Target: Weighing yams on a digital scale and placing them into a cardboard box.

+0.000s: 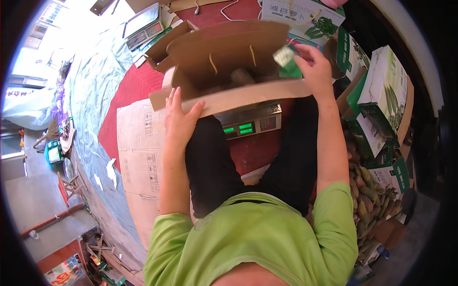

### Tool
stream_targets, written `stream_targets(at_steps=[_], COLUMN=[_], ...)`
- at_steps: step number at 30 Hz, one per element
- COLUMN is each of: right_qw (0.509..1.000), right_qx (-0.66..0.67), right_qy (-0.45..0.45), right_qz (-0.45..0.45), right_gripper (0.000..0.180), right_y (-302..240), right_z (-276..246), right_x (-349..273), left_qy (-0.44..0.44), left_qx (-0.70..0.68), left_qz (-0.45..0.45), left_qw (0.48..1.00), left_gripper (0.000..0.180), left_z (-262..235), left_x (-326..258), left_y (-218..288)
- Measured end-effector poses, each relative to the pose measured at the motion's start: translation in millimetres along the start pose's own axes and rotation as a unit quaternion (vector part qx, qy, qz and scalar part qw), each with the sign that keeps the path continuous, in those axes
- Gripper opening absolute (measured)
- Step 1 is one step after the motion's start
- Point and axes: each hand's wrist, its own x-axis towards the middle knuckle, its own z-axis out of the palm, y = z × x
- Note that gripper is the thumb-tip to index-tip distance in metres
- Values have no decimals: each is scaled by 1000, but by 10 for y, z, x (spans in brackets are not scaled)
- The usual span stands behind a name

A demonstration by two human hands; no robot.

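Note:
An open cardboard box (229, 40) stands in front of me with its plain brown inside showing and two yellow cord handles on the raised far panel. Dark rounded lumps (242, 76) lie in it, too shadowed to name. My left hand (182, 112) rests on the left part of the near flap (253, 95), fingers stretched and thumb apart. At the box's right end, my right hand (315, 69) pinches a blurred green-and-white printed piece (290, 66); whether it belongs to the box is unclear. Under the box is a weighing scale (253, 124) with lit green digits.
Printed produce boxes (386, 95) are stacked at the right, above a heap of long greenish-brown root vegetables (367, 195). A flattened carton (138, 167) lies on red cloth at the left, beside pale blue sheeting (90, 114). Another scale (143, 28) stands at the far left.

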Motion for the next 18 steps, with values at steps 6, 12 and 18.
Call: stream_targets(at_steps=[6,12,18], right_qw=[924,883,907], right_qx=[232,322,291], right_qy=[60,-11,-60], right_qz=[298,341,298], right_gripper=[45,51,54], right_y=[375,401,363], right_z=[-179,-170,-242], right_x=[-195,-244,-326], left_qy=[-16,-8,15], left_qx=[-22,-47,-88], left_qz=[-9,-6,-20], left_qw=[1000,999,996], left_gripper=[72,69,66], left_z=[19,58,71], left_x=[14,27,63], left_y=[21,-30,-182])
